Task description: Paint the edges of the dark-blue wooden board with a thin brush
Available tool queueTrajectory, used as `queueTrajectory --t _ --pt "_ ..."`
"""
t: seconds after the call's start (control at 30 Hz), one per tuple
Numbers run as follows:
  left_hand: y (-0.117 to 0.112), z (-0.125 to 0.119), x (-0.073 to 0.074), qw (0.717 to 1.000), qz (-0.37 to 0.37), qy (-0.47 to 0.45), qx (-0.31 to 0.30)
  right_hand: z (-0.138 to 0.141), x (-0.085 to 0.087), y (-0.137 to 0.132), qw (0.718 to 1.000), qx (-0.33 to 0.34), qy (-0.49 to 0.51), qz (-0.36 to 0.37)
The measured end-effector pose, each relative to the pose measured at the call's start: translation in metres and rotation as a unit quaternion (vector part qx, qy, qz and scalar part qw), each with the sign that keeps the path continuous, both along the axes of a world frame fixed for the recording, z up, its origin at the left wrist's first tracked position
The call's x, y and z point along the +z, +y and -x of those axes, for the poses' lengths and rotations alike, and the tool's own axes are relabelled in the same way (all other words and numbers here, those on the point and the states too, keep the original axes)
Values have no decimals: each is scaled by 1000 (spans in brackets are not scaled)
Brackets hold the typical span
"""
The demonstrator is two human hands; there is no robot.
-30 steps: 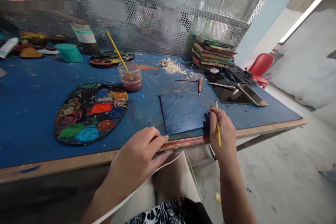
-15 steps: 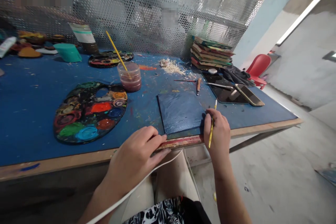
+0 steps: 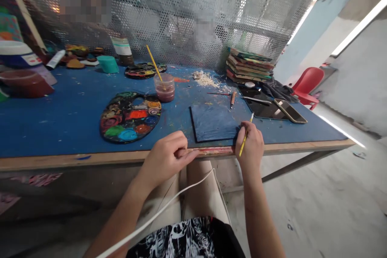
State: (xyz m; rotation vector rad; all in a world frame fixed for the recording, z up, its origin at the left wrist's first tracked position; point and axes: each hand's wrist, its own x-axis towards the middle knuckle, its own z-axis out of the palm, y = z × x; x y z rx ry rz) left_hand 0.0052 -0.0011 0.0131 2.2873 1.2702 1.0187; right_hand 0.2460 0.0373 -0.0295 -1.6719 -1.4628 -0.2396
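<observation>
Right at the near edge of the desk (image 3: 60, 129) lies a dark blue painted board (image 3: 213, 123), flat, its near side close to the rim. Right hand (image 3: 250, 147) pinches a yellow paintbrush (image 3: 245, 139) (tip end hidden by the fingers) and touches the board's right near corner. Left hand (image 3: 166, 157) rests on the desk rim just left of the board, fingers curled with fingertips pressing the edge, holding nothing. Left of the board sits an oval paint palette (image 3: 130, 116) with many colours; behind it a plastic cup (image 3: 164, 88) of reddish water with a yellow brush standing in it. Right of the board a tablet (image 3: 263, 107) and phone (image 3: 290, 111); behind them a stack of painted boards (image 3: 249, 65). Wood shavings (image 3: 205, 78) lie near the mesh screen (image 3: 181, 16).
</observation>
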Motion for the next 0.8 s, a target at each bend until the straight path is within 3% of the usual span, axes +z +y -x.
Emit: queueTrajectory --t 0.8 --pt "2 -2 0 998 60 18 32 3 -4 0 1000 14 -6 -11"
